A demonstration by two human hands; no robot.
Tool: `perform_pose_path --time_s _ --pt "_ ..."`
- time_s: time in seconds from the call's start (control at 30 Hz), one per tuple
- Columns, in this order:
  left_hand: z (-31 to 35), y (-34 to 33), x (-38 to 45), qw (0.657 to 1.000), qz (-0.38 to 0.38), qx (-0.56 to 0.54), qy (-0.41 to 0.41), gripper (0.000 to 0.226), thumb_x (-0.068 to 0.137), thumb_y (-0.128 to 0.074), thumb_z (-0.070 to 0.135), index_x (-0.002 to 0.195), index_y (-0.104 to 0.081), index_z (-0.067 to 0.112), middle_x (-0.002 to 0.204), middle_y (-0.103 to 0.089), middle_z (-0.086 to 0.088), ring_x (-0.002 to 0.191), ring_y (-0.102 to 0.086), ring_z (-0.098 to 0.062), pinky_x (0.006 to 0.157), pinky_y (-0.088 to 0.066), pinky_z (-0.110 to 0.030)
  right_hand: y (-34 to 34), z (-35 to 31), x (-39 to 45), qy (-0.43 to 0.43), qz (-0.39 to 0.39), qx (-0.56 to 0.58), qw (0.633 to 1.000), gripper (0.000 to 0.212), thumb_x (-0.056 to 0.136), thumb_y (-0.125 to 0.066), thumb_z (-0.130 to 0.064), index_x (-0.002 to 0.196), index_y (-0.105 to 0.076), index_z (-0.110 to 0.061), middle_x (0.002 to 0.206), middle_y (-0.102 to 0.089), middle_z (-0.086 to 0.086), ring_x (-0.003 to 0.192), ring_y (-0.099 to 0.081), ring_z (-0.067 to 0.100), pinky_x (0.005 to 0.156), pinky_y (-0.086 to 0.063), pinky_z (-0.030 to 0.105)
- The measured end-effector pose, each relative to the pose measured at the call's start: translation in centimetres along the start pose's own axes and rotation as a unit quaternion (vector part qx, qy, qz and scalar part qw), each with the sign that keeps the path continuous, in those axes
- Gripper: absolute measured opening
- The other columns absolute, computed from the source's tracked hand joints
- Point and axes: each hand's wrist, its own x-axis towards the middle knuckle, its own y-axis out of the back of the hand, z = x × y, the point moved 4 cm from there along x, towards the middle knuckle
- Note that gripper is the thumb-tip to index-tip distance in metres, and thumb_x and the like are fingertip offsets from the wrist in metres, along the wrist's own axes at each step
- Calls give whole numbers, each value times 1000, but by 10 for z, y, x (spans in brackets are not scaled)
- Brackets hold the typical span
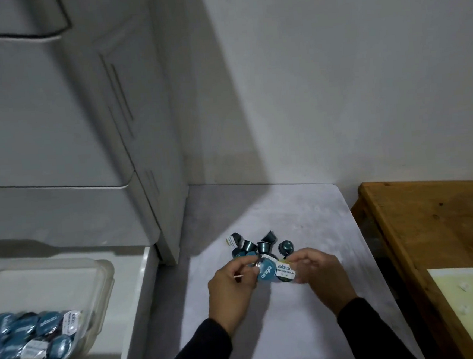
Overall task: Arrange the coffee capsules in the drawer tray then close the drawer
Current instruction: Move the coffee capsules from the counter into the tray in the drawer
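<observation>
Coffee capsules: two held between my hands over the pale floor [311, 315]; the left one [266, 272] shows a teal foil lid, the right one [285, 270] a white label reading "EXCELSO".
Loose pile [259, 247]: several more teal capsules lie jumbled on the floor just beyond my fingers, some tipped on their sides, one at the left with its white lid showing.
Left hand [232, 287]: fingers curled shut around the teal-lidded capsule, pinching it at its left edge.
Right hand [318, 269]: fingers closed on the white-labelled capsule from the right side.
Sleeves: dark, both reaching in from the bottom edge.
Drawer [136, 286]: white, pulled open at the lower left, well apart from my hands.
Tray [104, 277]: clear plastic, sitting in the drawer; a cluster of capsules [30, 337] fills its near end, lids up, far end bare.
Wooden table [421, 235]: at the right, beside the floor patch, with a pale yellow sheet [472, 308] on it.
</observation>
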Motion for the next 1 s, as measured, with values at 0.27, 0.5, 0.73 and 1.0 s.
perform_pose_path --time_s 0.27,0.5,0.73,1.0 --pt "36 116 -21 979 76 -184 -33 21 86 -61 5 94 -72 21 88 -76 -3 78 -68 -10 74 -56 -23 -69 -107 -33 63 -97 132 985 22 83 -58 7 76 -69 -10 57 -70 -4 49 -60 5 49 -47 13" --pt "38 251 -40 960 134 -238 -60 22 86 -61 3 96 -72 19 90 -75 -6 80 -70 -12 67 -55 -16 -180 -180 -71 102 -167 169 966 20 81 -58 10 79 -70 -5 70 -74 3 56 -62 12 57 -53 15" --pt "-4 405 -26 979 144 -145 -18 22 86 -61 6 95 -72 23 90 -75 -3 79 -70 -11 68 -56 -19 -326 -208 -86 72 -235 119 962 27 82 -58 7 73 -72 -14 69 -74 -1 57 -61 10 59 -53 18" --pt "-38 489 41 984 -30 173 17 26 88 -59 4 78 -68 28 78 -69 7 70 -62 -7 67 -52 -14 -429 -179 -65 -12 -214 9 977 25 81 -61 -3 68 -73 -21 71 -73 1 57 -62 11 71 -53 34"
